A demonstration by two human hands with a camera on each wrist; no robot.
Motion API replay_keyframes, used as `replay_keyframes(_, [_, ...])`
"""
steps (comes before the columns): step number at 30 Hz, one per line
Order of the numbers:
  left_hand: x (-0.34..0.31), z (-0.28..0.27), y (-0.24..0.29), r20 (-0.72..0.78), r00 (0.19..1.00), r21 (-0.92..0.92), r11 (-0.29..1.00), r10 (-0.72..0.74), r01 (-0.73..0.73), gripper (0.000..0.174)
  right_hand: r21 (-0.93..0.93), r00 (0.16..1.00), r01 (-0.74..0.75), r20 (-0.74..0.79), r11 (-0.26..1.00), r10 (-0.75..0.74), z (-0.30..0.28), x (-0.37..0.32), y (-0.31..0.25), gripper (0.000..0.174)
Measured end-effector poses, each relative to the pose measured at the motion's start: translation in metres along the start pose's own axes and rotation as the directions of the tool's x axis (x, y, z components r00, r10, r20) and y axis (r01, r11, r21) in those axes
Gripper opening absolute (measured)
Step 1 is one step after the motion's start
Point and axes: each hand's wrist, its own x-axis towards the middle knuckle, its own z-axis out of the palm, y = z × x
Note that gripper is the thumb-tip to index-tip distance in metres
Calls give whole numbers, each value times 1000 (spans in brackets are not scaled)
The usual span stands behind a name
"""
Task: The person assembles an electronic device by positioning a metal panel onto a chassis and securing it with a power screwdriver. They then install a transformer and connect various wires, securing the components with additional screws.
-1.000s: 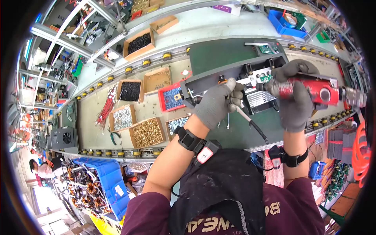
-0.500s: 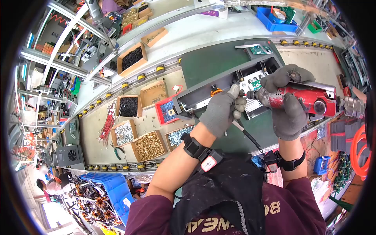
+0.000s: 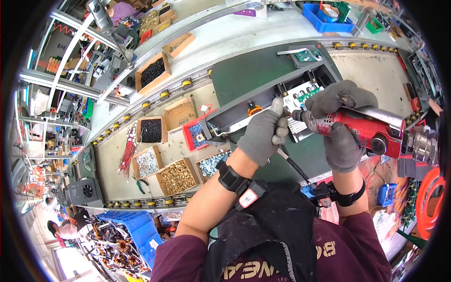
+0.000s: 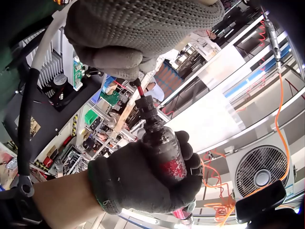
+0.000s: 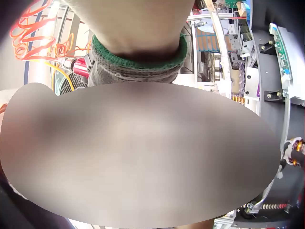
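My gloved right hand [image 3: 345, 145] grips a red air screwdriver [image 3: 361, 127], its worn chuck pointing left toward my other hand. In the left wrist view, a thin red bit [image 4: 140, 89] runs from the chuck to the left fingertips. My gloved left hand [image 3: 260, 136] has curled fingers and pinches a small dark piece [image 4: 137, 82] at the bit's end. Both hands are over a dark metal case [image 3: 239, 113] holding an orange-wound coil [image 3: 254, 109], a green circuit board [image 3: 307, 95] and a finned heat sink [image 3: 297, 126]. A black-sleeved cable [image 4: 26, 119] with a ring lug hangs below the left hand.
Left of the case stand a red bin [image 3: 187, 137] of blue screws and boxes of brass parts [image 3: 177, 177] and black screws [image 3: 151, 130]. Pliers [image 3: 139, 184] and red wires [image 3: 128, 152] lie nearby. A blue crate [image 3: 136, 230] stands below the line, an orange hose [image 3: 430, 202] at right.
The screwdriver's tip has come down and left to the left fingertips, while its rear end has dropped. The case and boxes have shifted slightly left in the head view.
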Motion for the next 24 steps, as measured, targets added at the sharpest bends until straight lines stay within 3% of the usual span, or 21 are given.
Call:
replay_keyframes(2, [1, 1, -2, 7, 1000, 4, 1000, 26, -26, 36, -23, 999, 21, -39, 1000, -22, -10, -4, 6, 36])
replay_keyframes(4, [0, 2, -3, 92, 984, 32, 988, 150, -153, 35, -46, 996, 37, -79, 998, -41, -11, -6, 5, 37])
replay_keyframes(6, [-4, 3, -2, 126, 977, 73, 981, 170, -180, 37, 295, 981, -54, -162, 954, 106, -5, -2, -5, 38])
replay_keyframes(8, [-6, 2, 3, 156, 971, 110, 974, 181, -200, 39, 335, 974, -92, -164, 938, 154, -11, -2, -8, 35])
replay_keyframes(9, [-4, 2, 9, 99, 964, 502, 824, 248, -264, 40, 377, 967, -129, -159, 917, 201, -15, -3, -9, 33])
replay_keyframes(10, [0, 1, 13, 75, 942, 810, 531, 328, -250, 41, 419, 957, -165, -151, 893, 247, -19, -5, -10, 32])
replay_keyframes(11, [12, -20, 6, 283, 847, 906, 164, 450, -389, 39, 432, 937, -160, -215, 888, 274, -22, -7, -13, 33])
replay_keyframes(12, [10, -19, 10, 278, 851, 907, 169, 445, -385, 39, 431, 934, -165, -220, 887, 280, -28, -11, -13, 33])
replay_keyframes(13, [2, -17, 19, 297, 931, 952, -143, 211, -271, 40, 362, 913, -206, -262, 909, 312, -37, -16, -14, 35])
replay_keyframes(14, [-3, -14, 24, 222, 975, 863, -462, -21, -207, 43, 293, 891, -248, -304, 923, 336, -46, -21, -14, 37])
replay_keyframes(15, [-5, -14, 22, 226, 973, 794, -569, -53, -215, 44, 364, 863, -280, -310, 888, 399, -52, -28, -13, 37])
replay_keyframes(16, [-4, -15, 20, 221, 973, 795, -566, -61, -216, 44, 365, 858, -284, -316, 886, 405, -56, -35, -12, 37])
replay_keyframes(18, [2, -17, 15, 320, 938, 663, -675, -134, -323, 36, 364, 776, -434, -314, 824, 547, -61, -49, -11, 37])
replay_keyframes(22, [8, -26, 10, 448, 888, 601, -700, -105, -386, 27, 358, 727, -471, -361, 806, 584, -63, -65, -2, 36])
replay_keyframes(24, [6, -26, 13, 446, 893, 759, -505, -57, -411, 24, 355, 716, -471, -381, 807, 585, -69, -67, -2, 36])
